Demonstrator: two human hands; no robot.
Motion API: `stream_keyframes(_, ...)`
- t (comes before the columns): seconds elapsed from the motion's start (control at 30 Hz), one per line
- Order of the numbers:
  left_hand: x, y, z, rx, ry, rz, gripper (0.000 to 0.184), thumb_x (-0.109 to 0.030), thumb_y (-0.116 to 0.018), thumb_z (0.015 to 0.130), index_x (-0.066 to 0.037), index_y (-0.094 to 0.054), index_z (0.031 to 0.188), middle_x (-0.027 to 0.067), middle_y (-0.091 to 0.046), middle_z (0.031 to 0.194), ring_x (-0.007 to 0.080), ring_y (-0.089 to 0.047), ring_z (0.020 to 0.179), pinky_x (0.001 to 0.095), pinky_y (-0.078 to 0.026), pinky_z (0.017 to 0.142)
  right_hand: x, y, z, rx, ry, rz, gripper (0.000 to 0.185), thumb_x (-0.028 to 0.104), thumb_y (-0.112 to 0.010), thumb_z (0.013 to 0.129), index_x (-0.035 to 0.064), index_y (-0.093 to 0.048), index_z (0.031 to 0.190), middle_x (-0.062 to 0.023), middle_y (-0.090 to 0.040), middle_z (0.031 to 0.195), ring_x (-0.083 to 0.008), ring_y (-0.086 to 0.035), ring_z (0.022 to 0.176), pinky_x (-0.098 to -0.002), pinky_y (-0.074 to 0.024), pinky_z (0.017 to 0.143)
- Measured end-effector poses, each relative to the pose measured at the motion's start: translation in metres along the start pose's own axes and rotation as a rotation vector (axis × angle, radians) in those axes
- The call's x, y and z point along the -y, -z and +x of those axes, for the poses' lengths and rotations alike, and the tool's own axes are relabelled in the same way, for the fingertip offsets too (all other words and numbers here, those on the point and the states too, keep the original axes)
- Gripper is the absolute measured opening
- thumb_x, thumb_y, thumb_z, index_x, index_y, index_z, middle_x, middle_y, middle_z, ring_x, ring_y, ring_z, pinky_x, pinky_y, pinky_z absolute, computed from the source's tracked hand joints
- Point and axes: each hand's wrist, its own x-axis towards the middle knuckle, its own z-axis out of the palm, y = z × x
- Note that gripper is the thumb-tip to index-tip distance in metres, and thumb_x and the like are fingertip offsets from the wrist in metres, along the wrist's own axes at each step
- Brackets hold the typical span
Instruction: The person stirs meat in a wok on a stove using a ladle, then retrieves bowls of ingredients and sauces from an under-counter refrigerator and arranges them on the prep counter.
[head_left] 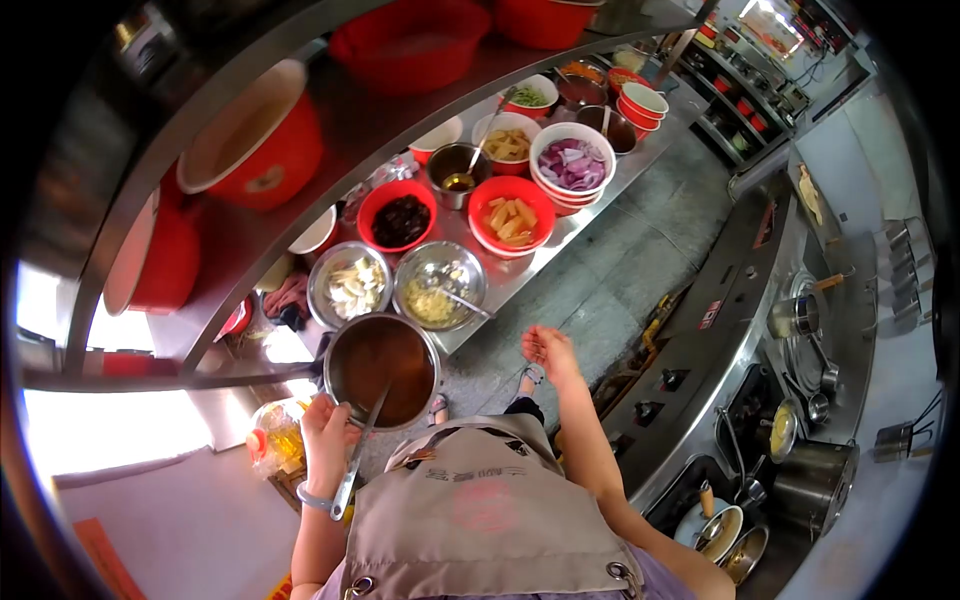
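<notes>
A steel pot of brown sauce point(368, 360) is gripped at its near left rim by my left hand point(327, 430), fingers closed. A metal spoon point(358, 458) leans out of the pot over that hand. My right hand point(549, 348) hangs over the floor with its fingers curled; whether it holds anything small cannot be seen. Beyond the pot stand a steel bowl of pale slices point(350, 285) and a steel bowl of minced garlic point(432, 303) with a spoon. Farther back are a red bowl of dark food point(401, 220) and a red bowl of yellow pieces point(514, 222).
A steel shelf point(400, 115) with red bowls overhangs the left. Sliced purple onion point(572, 165) fills a white bowl on the counter. At the right runs a stove point(690, 370) with a tall pot point(815, 480) and ladles. An oil bottle point(280, 437) stands lower left.
</notes>
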Motion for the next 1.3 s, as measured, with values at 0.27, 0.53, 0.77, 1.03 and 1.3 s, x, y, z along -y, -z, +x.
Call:
stream_keyframes(0.27,-0.002,-0.167,0.036,0.236,0.011,0.084,0.009,-0.004,-0.050,0.082,-0.001,-0.044,0.077,0.0073,-0.054,0.064,0.0139,-0.058,0.047,0.0204,-0.046,0.039,0.169,0.004,-0.048,0.349,0.004,-0.406,0.030,0.026,-0.057,0.084,-0.0012,-0.056,0.097,-0.0116,-0.061,0.090,-0.0175,-0.061,0.073,-0.0300,-0.0511,0.064)
stream_keyframes(0.53,-0.022,-0.397,0.078,0.460,0.079,-0.028,0.013,-0.003,-0.050,0.080,-0.001,-0.041,0.071,0.0102,-0.053,0.062,0.0194,-0.061,0.050,0.0241,-0.049,0.041,0.304,0.092,-0.007,0.203,0.195,-0.665,0.018,0.018,-0.057,0.084,0.0010,-0.052,0.082,-0.0022,-0.054,0.080,-0.0113,-0.057,0.072,-0.0280,-0.0527,0.061)
stream_keyframes(0.77,-0.015,-0.579,0.153,0.581,-0.012,0.019,0.018,-0.012,-0.056,0.081,-0.005,-0.044,0.071,0.0012,-0.049,0.062,0.0082,-0.054,0.050,0.0198,-0.043,0.041,0.393,0.185,0.098,-0.004,0.312,-0.528,0.014,0.012,-0.054,0.084,0.0037,-0.050,0.074,0.0007,-0.051,0.066,-0.0074,-0.052,0.060,-0.0242,-0.0510,0.059)
stream_keyframes(1.03,-0.051,-0.690,0.205,0.841,0.155,-0.028,0.031,-0.028,-0.044,0.091,-0.005,-0.047,0.112,0.0080,-0.051,0.108,0.0152,-0.057,0.090,0.0246,-0.049,0.068,0.524,0.256,0.235,-0.108,0.409,-0.517,0.013,0.010,-0.053,0.084,0.0062,-0.048,0.072,0.0029,-0.047,0.061,-0.0056,-0.047,0.053,-0.0269,-0.0522,0.059)
stream_keyframes(1.3,-0.053,-0.666,0.212,0.576,0.165,-0.034,0.036,-0.029,-0.038,0.094,-0.001,-0.048,0.115,0.0113,-0.054,0.115,0.0171,-0.056,0.097,0.0272,-0.043,0.084,0.621,0.287,0.403,0.043,0.348,-0.602,0.011,0.013,-0.054,0.083,0.0074,-0.049,0.075,0.0032,-0.046,0.059,-0.0069,-0.047,0.053,-0.0292,-0.0527,0.064)
